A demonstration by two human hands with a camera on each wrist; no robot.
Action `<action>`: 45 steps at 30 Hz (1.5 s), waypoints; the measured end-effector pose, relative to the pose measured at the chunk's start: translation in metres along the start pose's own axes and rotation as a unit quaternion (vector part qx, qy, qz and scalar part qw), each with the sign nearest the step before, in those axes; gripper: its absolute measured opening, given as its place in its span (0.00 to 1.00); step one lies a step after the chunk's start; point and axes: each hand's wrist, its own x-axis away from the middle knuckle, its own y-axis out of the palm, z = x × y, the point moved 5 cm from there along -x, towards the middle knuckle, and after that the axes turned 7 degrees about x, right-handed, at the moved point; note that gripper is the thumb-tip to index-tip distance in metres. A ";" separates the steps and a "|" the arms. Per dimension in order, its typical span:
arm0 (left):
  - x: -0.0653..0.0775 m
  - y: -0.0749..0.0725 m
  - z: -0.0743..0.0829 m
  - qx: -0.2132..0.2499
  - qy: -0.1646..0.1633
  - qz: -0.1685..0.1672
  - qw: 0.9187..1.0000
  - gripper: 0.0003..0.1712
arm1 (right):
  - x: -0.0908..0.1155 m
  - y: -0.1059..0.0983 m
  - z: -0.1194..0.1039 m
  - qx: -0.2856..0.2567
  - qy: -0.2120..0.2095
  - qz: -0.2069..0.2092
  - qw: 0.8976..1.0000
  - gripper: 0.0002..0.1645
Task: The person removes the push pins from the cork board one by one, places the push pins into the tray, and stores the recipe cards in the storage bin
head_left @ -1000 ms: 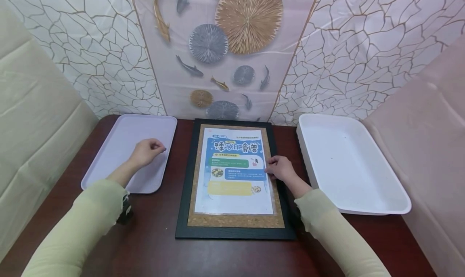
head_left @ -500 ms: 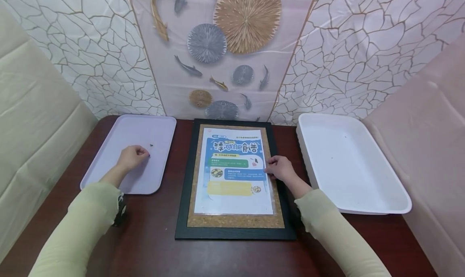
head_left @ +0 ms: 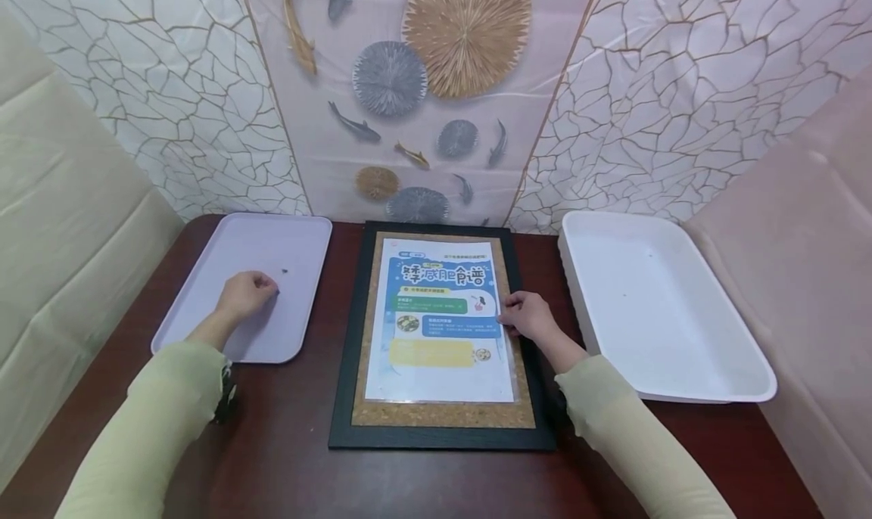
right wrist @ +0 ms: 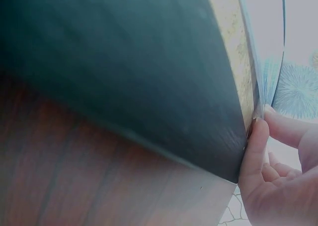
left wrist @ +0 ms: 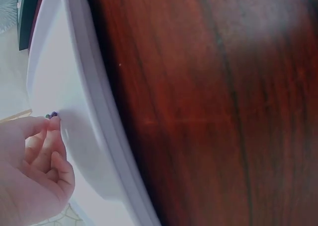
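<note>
In the head view, my left hand [head_left: 244, 296] is low over the lilac tray [head_left: 300, 239], thumb and forefinger pinched together. A tiny purple piece [left wrist: 54, 114] shows at those fingertips in the left wrist view; it is too small to tell its kind. Another small dark piece [head_left: 284, 271] lies on the tray just beyond them. My right hand [head_left: 531, 318] pinches the right edge of a printed sheet [head_left: 436, 379], which lies over a cork board [head_left: 443, 414] with a black frame [head_left: 443, 437]. The right wrist view shows thumb and forefinger at the sheet's edge [right wrist: 262, 94].
A deep white tray [head_left: 668, 315] stands to the right of the board. All three sit on a dark red-brown table [head_left: 286, 458]. Patterned cloth [head_left: 409, 178] hangs along the back, and pale padded panels [head_left: 61, 224] close in the sides.
My left hand has shifted left and toward me over the lilac tray, then stayed there. The small dark piece on the tray has come into view. My right hand keeps its place.
</note>
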 end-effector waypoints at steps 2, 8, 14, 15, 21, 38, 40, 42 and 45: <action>-0.004 -0.001 0.005 0.003 -0.001 0.001 1.000 0.15 | 0.000 -0.002 0.002 0.001 0.003 0.002 1.000 0.25; -0.028 -0.002 0.036 0.023 0.018 0.022 0.999 0.17 | 0.000 -0.007 0.006 0.000 0.003 0.008 1.000 0.25; -0.055 0.020 0.081 0.043 0.043 0.010 0.998 0.17 | 0.002 -0.007 0.007 -0.004 0.007 0.008 1.000 0.24; -0.059 0.026 0.088 0.045 0.042 0.000 0.998 0.18 | 0.002 -0.006 0.007 -0.005 0.006 0.008 1.000 0.24; -0.076 0.065 0.119 0.044 0.017 -0.058 0.997 0.20 | 0.000 -0.003 0.007 -0.008 0.007 0.010 1.000 0.23; -0.094 0.116 0.139 0.033 0.011 -0.081 0.996 0.19 | -0.001 0.001 0.004 -0.013 0.003 0.013 1.000 0.22; -0.095 0.119 0.140 0.021 0.007 -0.071 0.997 0.19 | 0.000 0.001 0.003 -0.017 0.003 0.013 1.000 0.22; -0.097 0.121 0.140 0.014 0.001 -0.060 0.998 0.18 | 0.000 0.000 0.004 -0.018 0.003 0.011 1.000 0.22; -0.100 0.125 0.141 0.009 -0.010 -0.045 0.999 0.17 | 0.000 -0.001 0.004 -0.023 0.005 0.010 1.000 0.21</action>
